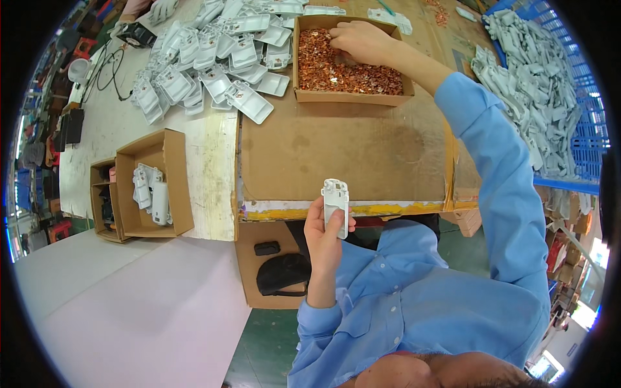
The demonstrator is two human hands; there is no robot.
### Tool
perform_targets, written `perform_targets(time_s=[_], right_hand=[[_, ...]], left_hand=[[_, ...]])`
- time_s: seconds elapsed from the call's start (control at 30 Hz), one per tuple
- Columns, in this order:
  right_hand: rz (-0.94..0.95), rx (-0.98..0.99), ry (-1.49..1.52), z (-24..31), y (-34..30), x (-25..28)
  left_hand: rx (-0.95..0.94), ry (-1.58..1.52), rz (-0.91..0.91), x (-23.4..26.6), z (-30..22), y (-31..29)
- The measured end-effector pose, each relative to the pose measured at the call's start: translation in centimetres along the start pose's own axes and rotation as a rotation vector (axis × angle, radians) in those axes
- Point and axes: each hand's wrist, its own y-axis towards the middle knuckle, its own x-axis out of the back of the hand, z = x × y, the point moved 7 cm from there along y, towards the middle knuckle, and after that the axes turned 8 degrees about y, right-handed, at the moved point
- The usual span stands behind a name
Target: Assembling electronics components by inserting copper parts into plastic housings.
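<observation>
My left hand [322, 238] is closed around a white plastic housing [334, 195], with the thumb lying across its face. It holds the housing upright just in front of the table's near edge. My right hand [363, 43] reaches into a cardboard box [352, 97] full of small copper-coloured metal pieces [318, 68]. Its fingers are bent down and drawn together among the pieces. The fingertips are partly hidden, so what they pinch cannot be made out.
A heap of white plastic housings [246, 100] lies left of the box. Farther left, a smaller cardboard box [178, 184] holds several white parts. At the right stands a blue basket [588, 129] of grey-white plastic parts [537, 97]. Below the table, a black bag [283, 275] rests on cardboard.
</observation>
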Motion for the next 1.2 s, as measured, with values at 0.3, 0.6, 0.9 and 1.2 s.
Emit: perform_targets(time_s=[0.3, 0.6, 0.9, 1.2], right_hand=[[0.111, -0.009, -0.005, -0.1, 0.9, -0.6], [0.074, -0.019, 0.019, -0.8, 1.3, -1.3], [0.107, -0.075, 0.043, -1.0, 1.2, -1.1], [0.144, -0.134, 0.058, -1.2, 0.7, -0.9]], left_hand=[[-0.001, 0.006, -0.001, -0.2, 0.2, -0.1], [0.004, 0.050, -0.012, 0.2, 0.8, -0.2], [0.014, 0.071, -0.001, 0.1, 1.1, -0.3], [0.010, 0.067, -0.006, 0.1, 1.4, -0.3]])
